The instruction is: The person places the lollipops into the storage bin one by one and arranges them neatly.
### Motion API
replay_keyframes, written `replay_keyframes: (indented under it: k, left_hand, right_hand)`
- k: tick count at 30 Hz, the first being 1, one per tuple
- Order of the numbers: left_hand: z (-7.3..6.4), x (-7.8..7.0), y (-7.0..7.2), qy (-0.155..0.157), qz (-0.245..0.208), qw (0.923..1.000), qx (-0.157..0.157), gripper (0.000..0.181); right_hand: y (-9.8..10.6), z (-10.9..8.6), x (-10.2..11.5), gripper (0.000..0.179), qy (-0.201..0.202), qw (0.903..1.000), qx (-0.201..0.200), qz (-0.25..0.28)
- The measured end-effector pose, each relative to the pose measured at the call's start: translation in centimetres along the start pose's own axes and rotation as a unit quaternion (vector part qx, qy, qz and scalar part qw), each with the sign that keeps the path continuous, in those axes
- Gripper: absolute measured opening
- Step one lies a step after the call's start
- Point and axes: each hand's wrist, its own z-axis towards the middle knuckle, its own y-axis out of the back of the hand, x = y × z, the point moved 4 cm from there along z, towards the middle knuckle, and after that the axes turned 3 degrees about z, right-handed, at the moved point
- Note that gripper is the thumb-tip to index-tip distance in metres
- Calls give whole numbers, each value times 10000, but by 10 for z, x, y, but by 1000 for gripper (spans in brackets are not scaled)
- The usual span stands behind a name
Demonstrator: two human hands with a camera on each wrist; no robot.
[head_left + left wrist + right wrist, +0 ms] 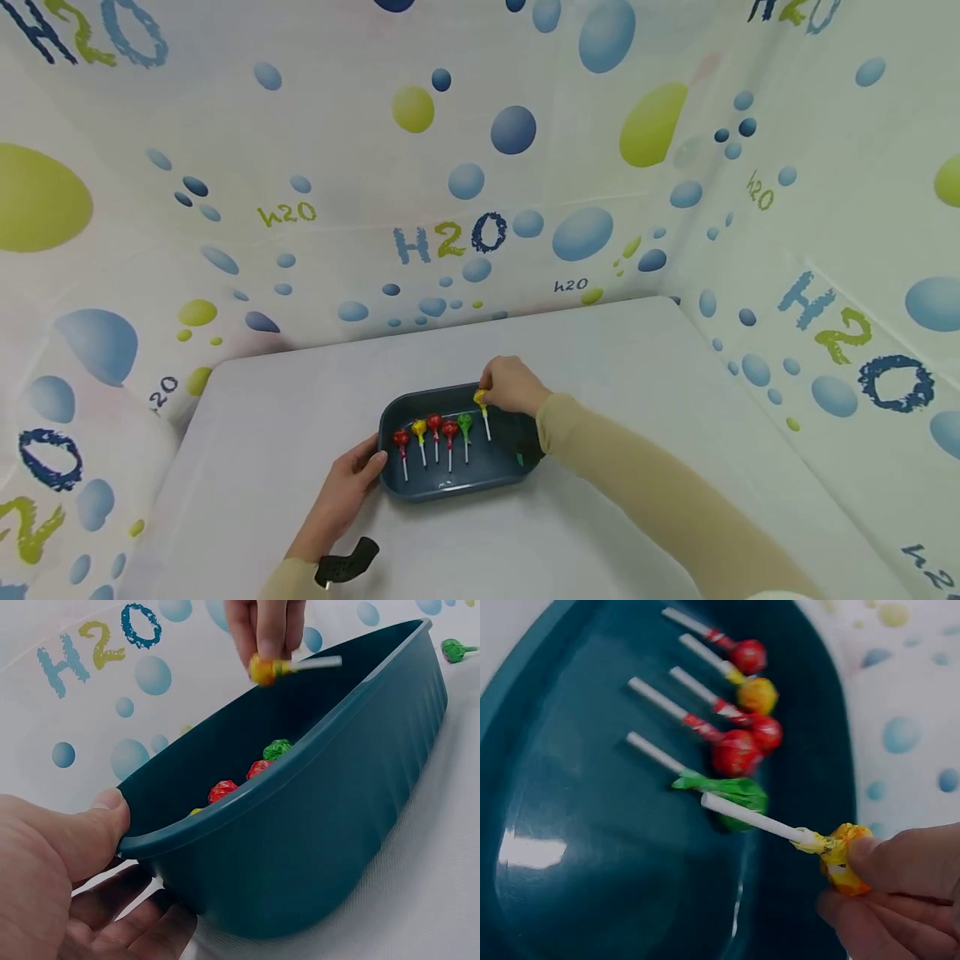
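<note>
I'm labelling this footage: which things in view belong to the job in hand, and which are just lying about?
Job:
teal tray, gripped by left hand
yellow lollipop, pinched by right hand
five lollipops inside the tray
probably the loose green lollipop outside it

Just about:
white table
printed backdrop
black wrist band

In the grip of the right hand, the held lollipop is yellow with orange, its stick white. Nearest to this grip is a green lollipop; farther are three red lollipops and a yellow lollipop. Under the grip, the tray is dark teal. Beyond it, the white wall cloth has blue and lime dots.
</note>
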Motion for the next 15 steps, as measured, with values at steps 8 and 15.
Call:
replay_keyframes:
  k: [8, 15]
  left_hand:
    - [-1, 0, 0, -36, -19, 10000, -14, 56]
    - [-1, 1, 1, -49, -93, 9999, -41, 58]
  right_hand:
    - [-25, 15, 12, 8, 106, 9903, 227, -1370]
    - [-39, 18, 12, 11, 37, 9805, 400, -1922]
